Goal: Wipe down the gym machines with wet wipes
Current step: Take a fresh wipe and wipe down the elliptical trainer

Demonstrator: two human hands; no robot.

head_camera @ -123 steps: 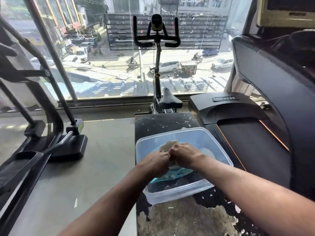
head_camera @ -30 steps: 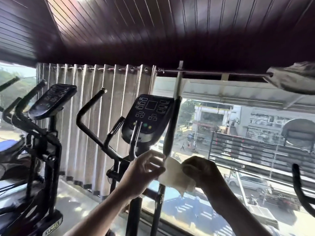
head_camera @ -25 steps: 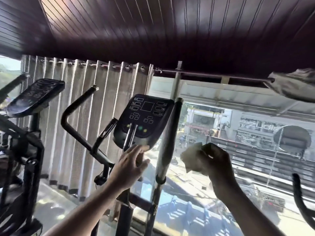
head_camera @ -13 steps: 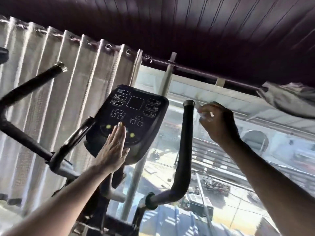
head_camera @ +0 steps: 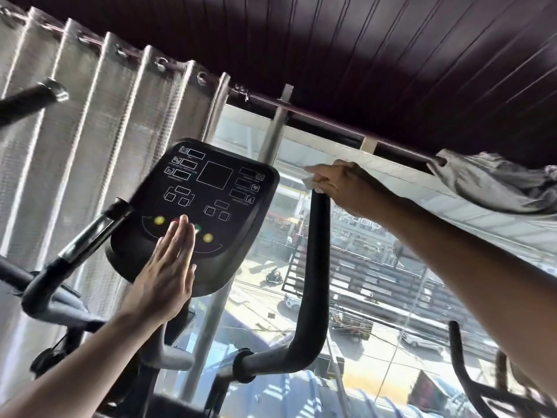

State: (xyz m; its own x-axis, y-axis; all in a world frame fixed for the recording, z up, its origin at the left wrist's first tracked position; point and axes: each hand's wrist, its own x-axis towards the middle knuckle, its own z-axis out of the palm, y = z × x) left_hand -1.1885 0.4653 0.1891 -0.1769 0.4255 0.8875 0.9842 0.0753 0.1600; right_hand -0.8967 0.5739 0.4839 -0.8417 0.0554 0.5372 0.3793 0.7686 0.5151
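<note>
Head view: right hand (head_camera: 351,188) holds wipe (head_camera: 310,183) atop handlebar (head_camera: 316,267); left hand (head_camera: 164,276) fingers flat on console (head_camera: 199,206); labels unreadable.

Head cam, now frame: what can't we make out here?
- Wipe: mostly hidden inside the right hand atop the handlebar; only a white edge shows.
- Console: lower buttons covered by the flat left hand; labels too small to read.
- Machine base: cut off by the bottom edge.
- Left handle: blurred, cut by the left edge.
</note>
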